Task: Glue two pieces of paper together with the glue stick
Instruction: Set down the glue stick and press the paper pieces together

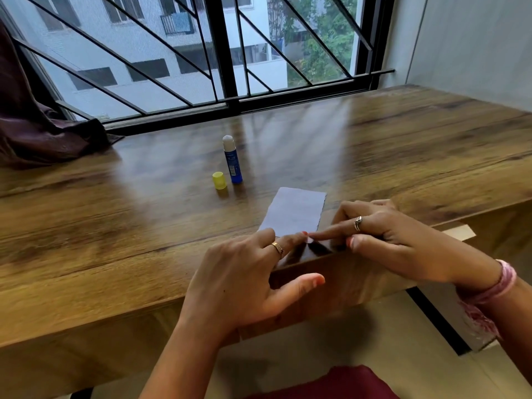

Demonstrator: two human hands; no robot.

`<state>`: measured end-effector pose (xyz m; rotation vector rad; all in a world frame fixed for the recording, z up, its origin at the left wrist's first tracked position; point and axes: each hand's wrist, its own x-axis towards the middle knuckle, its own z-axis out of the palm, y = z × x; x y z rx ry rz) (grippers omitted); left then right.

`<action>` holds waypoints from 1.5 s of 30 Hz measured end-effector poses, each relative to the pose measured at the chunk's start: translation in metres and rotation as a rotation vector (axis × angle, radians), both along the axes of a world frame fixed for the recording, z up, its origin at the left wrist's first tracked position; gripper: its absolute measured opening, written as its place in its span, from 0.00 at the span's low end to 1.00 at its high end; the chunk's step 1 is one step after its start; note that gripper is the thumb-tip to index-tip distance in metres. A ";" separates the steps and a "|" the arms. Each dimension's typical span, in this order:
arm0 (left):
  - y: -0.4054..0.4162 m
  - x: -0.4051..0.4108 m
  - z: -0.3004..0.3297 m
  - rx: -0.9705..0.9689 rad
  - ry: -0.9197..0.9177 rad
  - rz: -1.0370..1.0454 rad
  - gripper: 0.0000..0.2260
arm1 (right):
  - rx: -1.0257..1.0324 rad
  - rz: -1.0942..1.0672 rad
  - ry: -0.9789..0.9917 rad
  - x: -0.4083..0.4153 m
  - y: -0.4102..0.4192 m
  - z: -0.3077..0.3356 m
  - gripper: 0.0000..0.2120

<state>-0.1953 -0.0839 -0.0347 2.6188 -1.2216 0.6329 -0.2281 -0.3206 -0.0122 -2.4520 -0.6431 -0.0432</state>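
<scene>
Two hands, left hand [244, 280] and right hand [383, 240], fingers straight, pressing the paper [293, 211] at the near counter [115, 226] edge. Far-left: uncapped glue stick [232, 159] upright, yellow cap [219, 180] just beside. Open wood either side.

Glossy wood-grain table [121, 214] catching window glare, matt pale paper [293, 211] with a ragged right edge, shiny blue plastic glue stick [232, 161], smooth yellow plastic cap [219, 180], dark soft cloth [37, 133], black metal window bars [221, 50]

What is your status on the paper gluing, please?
Both hands, left hand and right hand, pressing fingertips on paper. Glue stick upright, uncapped; cap beside it. Nothing in the way.
</scene>
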 end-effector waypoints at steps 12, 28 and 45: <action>0.001 -0.001 0.002 0.007 0.000 -0.005 0.28 | -0.144 -0.040 -0.006 0.012 -0.004 0.000 0.20; 0.001 0.000 0.005 0.008 0.040 -0.029 0.24 | -0.115 -0.108 -0.083 0.034 -0.005 0.004 0.20; 0.002 0.000 0.003 -0.011 0.050 -0.002 0.24 | -0.070 -0.323 -0.090 0.066 -0.033 0.002 0.19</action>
